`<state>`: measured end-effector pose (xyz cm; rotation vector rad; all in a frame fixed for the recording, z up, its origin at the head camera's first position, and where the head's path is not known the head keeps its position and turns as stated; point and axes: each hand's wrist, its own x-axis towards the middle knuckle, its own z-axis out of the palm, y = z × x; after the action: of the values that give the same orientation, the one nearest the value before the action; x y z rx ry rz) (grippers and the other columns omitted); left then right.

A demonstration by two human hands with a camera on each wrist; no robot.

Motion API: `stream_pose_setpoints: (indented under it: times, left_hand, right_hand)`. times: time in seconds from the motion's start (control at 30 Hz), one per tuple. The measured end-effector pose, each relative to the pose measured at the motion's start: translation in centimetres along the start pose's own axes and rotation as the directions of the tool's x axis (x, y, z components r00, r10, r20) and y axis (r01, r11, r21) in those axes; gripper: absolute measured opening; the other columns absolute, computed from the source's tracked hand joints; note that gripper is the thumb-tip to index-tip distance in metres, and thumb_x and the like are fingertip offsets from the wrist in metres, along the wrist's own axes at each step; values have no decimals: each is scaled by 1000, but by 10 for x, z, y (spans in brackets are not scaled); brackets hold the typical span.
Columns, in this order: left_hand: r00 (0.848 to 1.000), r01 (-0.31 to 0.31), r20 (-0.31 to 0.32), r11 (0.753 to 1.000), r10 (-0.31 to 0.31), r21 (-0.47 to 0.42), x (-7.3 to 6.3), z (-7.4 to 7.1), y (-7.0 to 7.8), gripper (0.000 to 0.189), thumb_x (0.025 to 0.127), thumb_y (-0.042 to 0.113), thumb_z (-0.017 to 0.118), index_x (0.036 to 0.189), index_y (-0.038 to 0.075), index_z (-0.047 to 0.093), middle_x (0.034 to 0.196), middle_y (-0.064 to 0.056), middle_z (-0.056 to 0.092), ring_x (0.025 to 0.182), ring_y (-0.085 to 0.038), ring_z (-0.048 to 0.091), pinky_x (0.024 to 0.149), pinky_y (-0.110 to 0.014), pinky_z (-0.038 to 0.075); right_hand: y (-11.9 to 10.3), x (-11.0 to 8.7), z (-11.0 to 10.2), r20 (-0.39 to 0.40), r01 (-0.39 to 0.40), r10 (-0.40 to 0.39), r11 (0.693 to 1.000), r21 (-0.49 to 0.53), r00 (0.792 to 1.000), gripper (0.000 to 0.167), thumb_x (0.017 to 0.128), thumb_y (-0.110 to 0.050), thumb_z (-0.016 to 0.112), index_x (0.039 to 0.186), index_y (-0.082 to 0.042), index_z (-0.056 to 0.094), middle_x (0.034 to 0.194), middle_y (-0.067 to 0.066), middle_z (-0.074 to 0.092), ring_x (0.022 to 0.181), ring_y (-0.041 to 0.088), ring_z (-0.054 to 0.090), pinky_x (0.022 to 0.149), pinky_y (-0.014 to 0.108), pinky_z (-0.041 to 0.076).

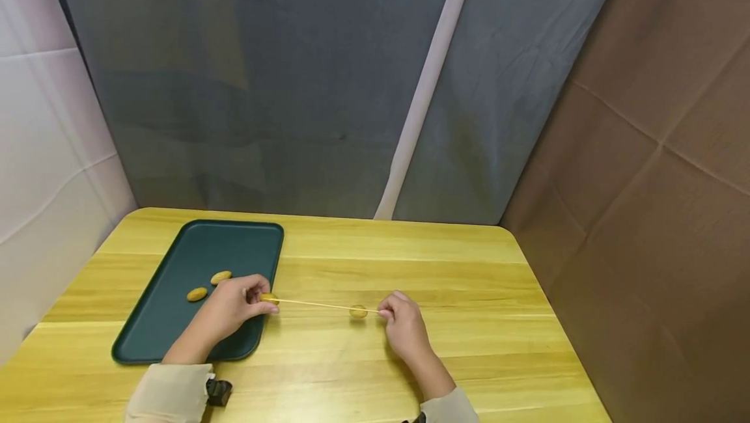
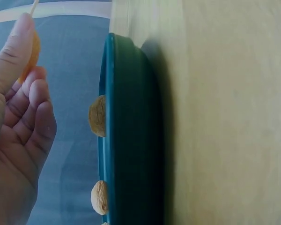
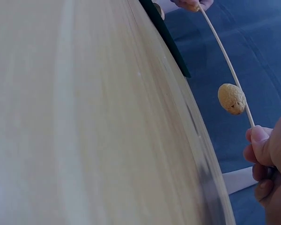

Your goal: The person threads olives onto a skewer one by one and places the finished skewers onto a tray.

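Note:
My left hand (image 1: 237, 302) pinches an oval yellow-brown dried fruit, date-like (image 1: 269, 298), between thumb and fingers, above the tray's right edge. My right hand (image 1: 404, 325) pinches the right end of a thin wooden skewer (image 1: 310, 303) held about level over the table. Its far end meets the fruit in my left hand; how deep it goes in is hidden. A second wrinkled fruit (image 3: 232, 99) sits on the skewer close to my right hand, with the stick along one side of it. Two more such fruits, one nearer (image 1: 196, 294) and one farther (image 1: 221, 277), lie in the tray.
A dark green rectangular tray (image 1: 240, 241) with a low rim lies on the left of the wooden table (image 1: 469, 280). Grey cloth (image 1: 293, 84) hangs behind the table, brown cloth (image 1: 662, 215) at the right and white cloth (image 1: 53, 117) at the left.

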<state>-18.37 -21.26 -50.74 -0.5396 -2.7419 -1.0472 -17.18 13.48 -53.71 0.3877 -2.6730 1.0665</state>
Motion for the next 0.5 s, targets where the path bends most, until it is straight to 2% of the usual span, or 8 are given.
stream_pose_setpoints:
  times: [0.1,0.3,0.5]
  left_hand:
    - [1000,4,13,1000,-4,-19,0,0,0,28,77,19,88,91,14,65,74,8,52,65,-7,46,58,-26,40]
    - [999,-12,36,999,13,-36,0,0,-1,27,82,12,83,108,10,74,85,11,64,72,-4,55,64,-27,50]
    - [998,-66,17,997,66,-28,2,2,-4,22,82,11,83,103,16,78,89,12,67,75,-4,57,65,-27,51]
  right_hand:
    - [1,0,0,0,-14,14,1000,11,1000,7,88,-3,73,84,-6,70,82,-6,59,74,7,54,65,23,52]
    - [4,0,-1,2,-41,41,999,30,999,7,91,-4,71,84,-7,70,84,-7,60,77,9,58,68,25,53]
    - [6,3,-4,2,-35,35,999,15,999,7,90,-4,71,84,-7,71,83,-7,60,77,9,59,68,24,53]
